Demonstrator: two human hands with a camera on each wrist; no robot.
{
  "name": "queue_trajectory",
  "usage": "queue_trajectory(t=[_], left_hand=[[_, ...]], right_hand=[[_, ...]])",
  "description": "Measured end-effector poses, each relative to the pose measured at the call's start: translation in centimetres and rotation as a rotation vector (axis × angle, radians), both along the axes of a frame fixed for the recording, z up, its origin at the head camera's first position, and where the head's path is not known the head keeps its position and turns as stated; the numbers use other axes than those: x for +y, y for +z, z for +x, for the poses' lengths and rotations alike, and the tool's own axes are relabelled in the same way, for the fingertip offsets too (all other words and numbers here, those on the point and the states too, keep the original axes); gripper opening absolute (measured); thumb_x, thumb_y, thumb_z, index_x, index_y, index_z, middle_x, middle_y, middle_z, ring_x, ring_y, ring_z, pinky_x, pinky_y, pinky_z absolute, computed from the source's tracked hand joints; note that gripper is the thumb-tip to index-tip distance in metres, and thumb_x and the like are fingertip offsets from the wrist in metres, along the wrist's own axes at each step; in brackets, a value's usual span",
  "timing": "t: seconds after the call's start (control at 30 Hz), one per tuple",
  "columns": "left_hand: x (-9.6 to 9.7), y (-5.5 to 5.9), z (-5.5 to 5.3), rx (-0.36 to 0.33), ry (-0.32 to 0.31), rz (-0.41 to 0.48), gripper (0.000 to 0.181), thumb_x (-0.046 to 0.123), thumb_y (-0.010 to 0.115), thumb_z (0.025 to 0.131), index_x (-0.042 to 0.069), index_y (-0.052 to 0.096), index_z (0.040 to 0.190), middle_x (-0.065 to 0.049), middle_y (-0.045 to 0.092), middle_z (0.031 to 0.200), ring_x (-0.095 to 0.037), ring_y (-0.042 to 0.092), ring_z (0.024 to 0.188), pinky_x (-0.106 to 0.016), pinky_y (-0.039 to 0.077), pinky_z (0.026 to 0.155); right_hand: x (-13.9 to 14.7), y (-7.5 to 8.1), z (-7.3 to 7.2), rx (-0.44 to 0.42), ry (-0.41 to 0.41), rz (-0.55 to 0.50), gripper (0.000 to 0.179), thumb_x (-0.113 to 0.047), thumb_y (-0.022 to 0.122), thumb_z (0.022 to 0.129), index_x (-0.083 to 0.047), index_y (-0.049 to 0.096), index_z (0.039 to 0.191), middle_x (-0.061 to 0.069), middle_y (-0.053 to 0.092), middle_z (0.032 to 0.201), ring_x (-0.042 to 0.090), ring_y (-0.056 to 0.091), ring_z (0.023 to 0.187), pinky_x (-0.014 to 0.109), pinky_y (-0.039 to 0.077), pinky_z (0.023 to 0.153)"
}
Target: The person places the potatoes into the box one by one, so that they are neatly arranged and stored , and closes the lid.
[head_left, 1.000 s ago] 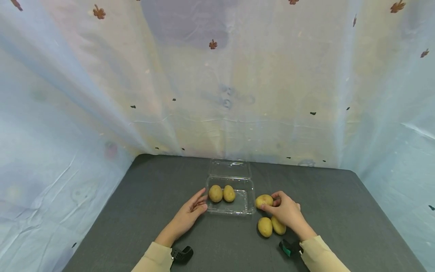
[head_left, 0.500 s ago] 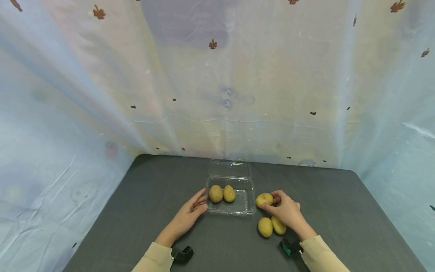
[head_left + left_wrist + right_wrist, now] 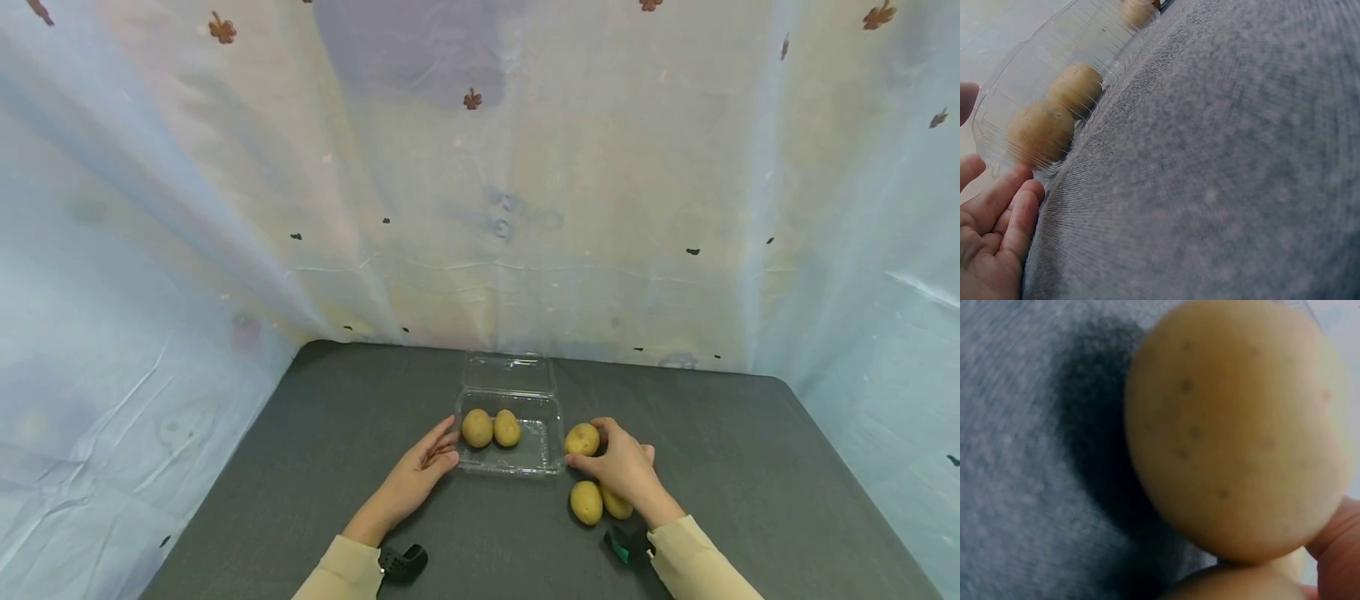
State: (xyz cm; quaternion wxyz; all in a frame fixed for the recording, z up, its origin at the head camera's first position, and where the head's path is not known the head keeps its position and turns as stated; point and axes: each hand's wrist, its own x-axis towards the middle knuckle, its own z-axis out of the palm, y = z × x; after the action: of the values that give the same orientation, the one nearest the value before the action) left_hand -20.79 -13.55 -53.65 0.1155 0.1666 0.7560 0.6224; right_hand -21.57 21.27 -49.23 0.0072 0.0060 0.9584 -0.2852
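Note:
A clear plastic clamshell container [image 3: 540, 454] stands on the dark table with its lid [image 3: 510, 372] laid back. Two potatoes, a left one [image 3: 477, 427] and a right one [image 3: 507, 428], lie inside it. My left hand [image 3: 416, 475] rests its extended fingers against the container's left side; the left wrist view has those fingers [image 3: 1021, 219] by the clear wall. Just right of the container, my right hand [image 3: 626, 467] grips a potato [image 3: 582, 440] between thumb and fingers. Below that hand lie two more, a front potato [image 3: 587, 502] and one partly hidden potato [image 3: 617, 503].
A pale patterned curtain [image 3: 600, 167] hangs behind and at both sides of the dark cloth-like tabletop [image 3: 360, 400]. In the right wrist view, a large blurred potato [image 3: 1241, 425] fills much of the picture, with a thumb [image 3: 1342, 556] at the right edge.
My right hand has shifted slightly left, and its thumb has moved to the near left side of the potato. The left hand and the container stay in place.

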Motion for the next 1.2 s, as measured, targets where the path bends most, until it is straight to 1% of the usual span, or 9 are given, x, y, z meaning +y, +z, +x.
queue_trajectory(t=[0.13,0.3,0.43,0.5,0.7,0.83,0.97,1.07,1.2], left_hand=[[0.1,0.0,0.0,0.001,-0.004,0.003,0.063,0.035,0.053,0.101,0.029,0.022,0.155,-0.005,0.038,0.15,-0.02,0.042,0.133,-0.041,0.035,0.108],[0.2,0.1,0.1,0.009,-0.003,0.006,0.061,0.029,0.052,0.102,0.027,0.022,0.155,-0.007,0.039,0.15,-0.022,0.043,0.133,-0.043,0.035,0.108],[0.2,0.0,0.0,0.007,-0.001,0.007,0.061,0.03,0.052,0.102,0.027,0.022,0.155,-0.007,0.038,0.15,-0.022,0.042,0.133,-0.044,0.035,0.108],[0.2,0.0,0.0,0.009,0.001,0.001,0.062,0.033,0.052,0.102,0.028,0.022,0.155,-0.007,0.038,0.15,-0.022,0.042,0.133,-0.044,0.035,0.108],[0.2,0.1,0.1,0.014,0.011,-0.017,0.066,0.044,0.054,0.098,0.03,0.023,0.154,-0.005,0.039,0.15,-0.02,0.042,0.133,-0.042,0.035,0.108],[0.1,0.1,0.1,0.028,0.008,-0.004,0.065,0.041,0.054,0.099,0.029,0.023,0.154,-0.007,0.038,0.15,-0.023,0.041,0.134,-0.043,0.035,0.108],[0.0,0.0,0.1,0.035,0.005,-0.004,0.064,0.038,0.053,0.1,0.027,0.022,0.155,-0.009,0.038,0.151,-0.026,0.041,0.134,-0.043,0.035,0.108],[0.1,0.3,0.2,0.026,0.0,0.001,0.064,0.033,0.052,0.101,0.023,0.02,0.156,-0.012,0.036,0.151,-0.029,0.039,0.135,-0.044,0.034,0.108],[0.2,1.6,0.7,-0.003,-0.008,0.022,0.064,0.027,0.052,0.102,0.016,0.019,0.156,-0.016,0.035,0.151,-0.033,0.038,0.135,-0.045,0.034,0.108]], right_hand=[[0.1,0.0,-0.1,-0.004,0.0,-0.004,0.079,-0.051,0.079,0.076,-0.008,0.05,0.135,0.006,0.064,0.113,0.024,0.059,0.094,0.048,0.024,0.082],[0.2,-0.1,-0.2,0.004,0.006,0.012,0.076,-0.051,0.079,0.076,-0.008,0.052,0.132,0.005,0.065,0.108,0.022,0.059,0.09,0.047,0.024,0.082],[0.4,-0.2,-0.4,0.024,0.021,0.017,0.073,-0.049,0.08,0.076,-0.008,0.054,0.13,0.004,0.065,0.102,0.02,0.059,0.085,0.046,0.025,0.081],[0.5,-0.2,-0.5,0.035,0.031,0.016,0.072,-0.048,0.08,0.076,-0.007,0.055,0.129,0.004,0.066,0.1,0.02,0.059,0.084,0.046,0.025,0.081],[1.1,0.4,-0.7,0.076,0.048,0.014,0.07,-0.044,0.08,0.078,-0.005,0.055,0.129,0.009,0.066,0.106,0.025,0.06,0.089,0.05,0.025,0.085],[1.5,1.2,-0.8,0.108,0.045,0.006,0.072,-0.043,0.08,0.078,-0.005,0.052,0.132,0.011,0.065,0.111,0.027,0.06,0.093,0.051,0.024,0.086],[1.9,1.9,-0.9,0.143,0.038,-0.002,0.072,-0.041,0.08,0.078,-0.006,0.051,0.134,0.011,0.063,0.114,0.025,0.059,0.093,0.051,0.023,0.087],[2.0,2.3,-0.8,0.175,0.038,-0.014,0.073,-0.041,0.081,0.078,-0.007,0.051,0.134,0.01,0.063,0.114,0.025,0.057,0.091,0.051,0.023,0.086],[2.0,2.7,-0.8,0.217,0.047,-0.043,0.074,-0.042,0.081,0.077,-0.007,0.05,0.135,0.009,0.062,0.114,0.026,0.057,0.092,0.049,0.023,0.086]])
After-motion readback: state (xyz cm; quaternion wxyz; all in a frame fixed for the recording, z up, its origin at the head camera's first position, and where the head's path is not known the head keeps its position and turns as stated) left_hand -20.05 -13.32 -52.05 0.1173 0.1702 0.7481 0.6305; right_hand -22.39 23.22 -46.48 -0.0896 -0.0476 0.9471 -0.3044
